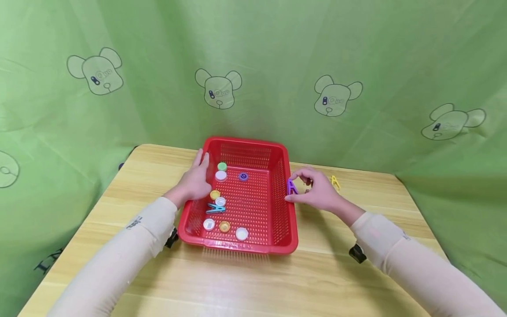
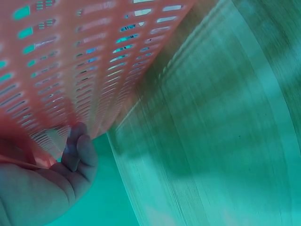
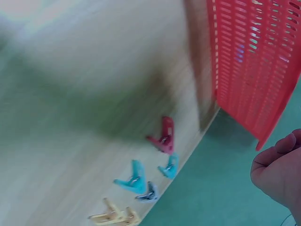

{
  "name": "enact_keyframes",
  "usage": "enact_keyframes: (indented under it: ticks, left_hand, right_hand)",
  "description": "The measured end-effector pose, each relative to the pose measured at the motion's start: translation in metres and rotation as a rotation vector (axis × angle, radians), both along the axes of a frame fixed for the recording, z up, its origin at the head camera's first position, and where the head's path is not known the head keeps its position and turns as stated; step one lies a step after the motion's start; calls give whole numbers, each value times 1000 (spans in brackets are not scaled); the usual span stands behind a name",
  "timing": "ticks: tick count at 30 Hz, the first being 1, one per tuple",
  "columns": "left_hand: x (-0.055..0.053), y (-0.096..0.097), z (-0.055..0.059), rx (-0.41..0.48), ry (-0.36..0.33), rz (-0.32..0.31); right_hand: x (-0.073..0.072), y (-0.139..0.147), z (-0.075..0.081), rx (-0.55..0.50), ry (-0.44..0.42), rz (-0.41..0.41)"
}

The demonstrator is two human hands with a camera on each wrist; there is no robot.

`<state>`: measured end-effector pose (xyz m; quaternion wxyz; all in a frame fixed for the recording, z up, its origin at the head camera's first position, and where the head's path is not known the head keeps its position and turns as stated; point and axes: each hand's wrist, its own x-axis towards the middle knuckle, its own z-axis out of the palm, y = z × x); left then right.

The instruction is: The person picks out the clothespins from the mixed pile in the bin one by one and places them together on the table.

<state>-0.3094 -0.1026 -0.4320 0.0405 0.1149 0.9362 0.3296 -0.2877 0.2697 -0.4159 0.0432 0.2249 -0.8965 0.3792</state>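
A red plastic basket (image 1: 237, 246) with slotted walls stands on the wooden table, bottle caps and a blue clothespin (image 1: 216, 208) inside it. My left hand (image 1: 194, 182) grips its left rim; in the left wrist view, fingers (image 2: 84, 153) curl against the outer side of the slotted wall. Between thumb and index finger, my right hand (image 1: 317, 190) pinches a purple clothespin (image 1: 292, 186) at the basket's right rim. The right wrist view shows only part of that hand (image 3: 282, 172) at its right edge, with the clothespin hidden there.
Right of the basket lie several clothespins, among them a red one (image 3: 165, 135), a light blue one (image 3: 134, 179), a dark grey one (image 3: 149, 193) and a yellow one (image 1: 335, 182). A green curtain (image 1: 261, 105) hangs behind the table (image 1: 222, 286).
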Motion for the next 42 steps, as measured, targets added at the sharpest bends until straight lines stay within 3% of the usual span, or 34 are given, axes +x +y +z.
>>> enact_keyframes:
  ticks: [5,8,11,15,29,42]
  left_hand:
    - [-1,-1,-1,4,-1,-1]
    - [-1,-1,-2,8,3,-2]
    - [-1,-1,-2,11,11,-5]
    - [-1,-2,-2,22,10,-4]
    - [-3,-4,-3,33,20,-7]
    - [-2,-4,-6,53,32,-15]
  right_hand:
    - [6,11,-8,-45,-5,-1]
    - [17,10,0,-68,9,-9]
    - [20,15,-4,-60,12,-32]
    - [13,29,-22,-45,-8,-66]
    - [21,46,-45,-43,-66,-127]
    - [35,59,-69,104,-114,-220]
